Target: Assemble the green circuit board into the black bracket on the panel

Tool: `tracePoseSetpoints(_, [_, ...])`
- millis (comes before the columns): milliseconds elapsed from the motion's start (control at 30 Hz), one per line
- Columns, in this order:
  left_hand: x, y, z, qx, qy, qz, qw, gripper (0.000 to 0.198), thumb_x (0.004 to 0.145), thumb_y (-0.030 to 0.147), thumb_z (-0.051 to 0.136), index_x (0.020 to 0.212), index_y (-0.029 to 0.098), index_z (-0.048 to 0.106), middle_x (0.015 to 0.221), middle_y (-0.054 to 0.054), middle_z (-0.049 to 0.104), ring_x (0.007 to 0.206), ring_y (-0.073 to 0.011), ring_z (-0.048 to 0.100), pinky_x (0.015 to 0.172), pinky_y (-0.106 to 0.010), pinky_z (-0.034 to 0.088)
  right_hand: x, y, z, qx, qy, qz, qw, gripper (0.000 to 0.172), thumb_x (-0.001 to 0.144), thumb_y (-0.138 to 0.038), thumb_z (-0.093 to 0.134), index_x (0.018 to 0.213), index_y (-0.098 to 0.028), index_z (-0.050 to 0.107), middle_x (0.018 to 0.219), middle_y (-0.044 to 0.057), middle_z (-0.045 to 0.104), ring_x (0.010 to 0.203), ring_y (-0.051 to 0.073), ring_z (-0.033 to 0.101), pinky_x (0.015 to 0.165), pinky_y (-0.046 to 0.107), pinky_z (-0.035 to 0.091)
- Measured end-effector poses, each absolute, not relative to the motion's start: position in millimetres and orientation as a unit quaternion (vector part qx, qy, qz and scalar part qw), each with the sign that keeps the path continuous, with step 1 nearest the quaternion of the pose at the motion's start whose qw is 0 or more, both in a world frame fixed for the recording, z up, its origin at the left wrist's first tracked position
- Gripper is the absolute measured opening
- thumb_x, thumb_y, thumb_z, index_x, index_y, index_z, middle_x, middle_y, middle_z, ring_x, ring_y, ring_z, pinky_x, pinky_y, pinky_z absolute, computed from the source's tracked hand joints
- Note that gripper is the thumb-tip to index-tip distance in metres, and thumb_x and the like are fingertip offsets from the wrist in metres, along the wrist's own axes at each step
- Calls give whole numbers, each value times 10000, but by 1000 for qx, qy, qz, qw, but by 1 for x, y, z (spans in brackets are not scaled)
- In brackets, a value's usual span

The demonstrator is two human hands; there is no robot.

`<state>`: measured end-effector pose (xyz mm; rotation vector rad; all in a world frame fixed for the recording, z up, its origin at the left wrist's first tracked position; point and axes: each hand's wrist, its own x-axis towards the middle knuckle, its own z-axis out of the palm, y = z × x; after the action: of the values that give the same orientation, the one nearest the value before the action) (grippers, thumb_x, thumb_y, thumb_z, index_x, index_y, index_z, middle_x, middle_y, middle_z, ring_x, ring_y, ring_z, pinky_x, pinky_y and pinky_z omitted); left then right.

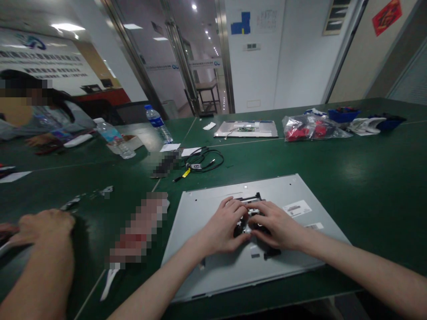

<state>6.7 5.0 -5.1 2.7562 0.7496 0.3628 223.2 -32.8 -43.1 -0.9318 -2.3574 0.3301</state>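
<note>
On the grey panel [207, 213], left fingers [236, 210] and right fingers [260, 220] curl narrowly over dark hardware [245, 227], grip unclear

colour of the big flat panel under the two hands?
Panel: light silvery grey. Shows best in the head view.

Lower ctr: panel [195, 213], smooth matt metal by its look, w/ paper-like label [296, 209]. Upper R: bag [312, 128], glossy crinkled plastic. Upper L: bottles [115, 138], clear plastic. Tabletop [380, 191]: smooth, faint sheen.
</note>
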Motion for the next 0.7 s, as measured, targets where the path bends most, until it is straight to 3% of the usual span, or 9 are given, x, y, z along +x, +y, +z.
tracePoseSetpoints(333, [7,6,-9,948,262,118,139,426,762,378,718,1107,211,533,1125,-80,564,1083,-285,507,1092,-526,298,223,-32,-47,-333,-889,125,288,194,854,-202,652,1044,-195,617,1374,122,494,1236,276,484,1002,483,447])
tracePoseSetpoints(700, [7,5,-5,946,248,139,155,257,797,316,662,994,213,535,1139,-81,552,1100,-278,491,1058,-508,336,223,-33,-40,-341,-885,141,286,209,843,-202,663,1045,-187,611,1439,130,436,1259,280,463,1008,480,443])
